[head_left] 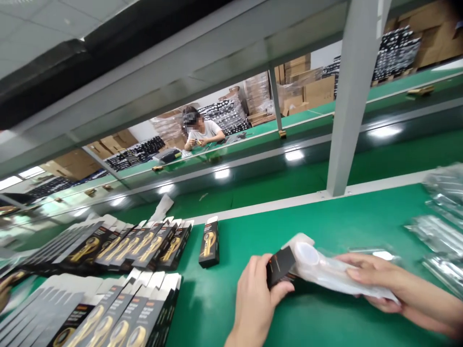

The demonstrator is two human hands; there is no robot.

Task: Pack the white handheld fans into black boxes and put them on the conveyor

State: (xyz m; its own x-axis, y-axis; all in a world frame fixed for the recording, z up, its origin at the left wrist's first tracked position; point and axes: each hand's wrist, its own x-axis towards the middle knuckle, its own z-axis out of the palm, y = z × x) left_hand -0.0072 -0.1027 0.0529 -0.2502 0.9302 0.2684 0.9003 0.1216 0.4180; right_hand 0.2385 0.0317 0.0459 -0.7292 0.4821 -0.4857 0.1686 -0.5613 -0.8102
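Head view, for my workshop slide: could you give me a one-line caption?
Left hand holds a dark box beside a pale wrapped item in the right hand, above a green tabletop.

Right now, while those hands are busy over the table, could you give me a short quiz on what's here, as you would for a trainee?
1. Which thing does the right hand hold?
A) a screwdriver
B) a plastic-wrapped item
C) a roll of tape

2. True or false: the left hand is empty.

3. Fill in: the lone printed box stands apart from the rows of boxes, on a tabletop coloured ____.

Key:
1. B
2. False; it holds a black box.
3. Green
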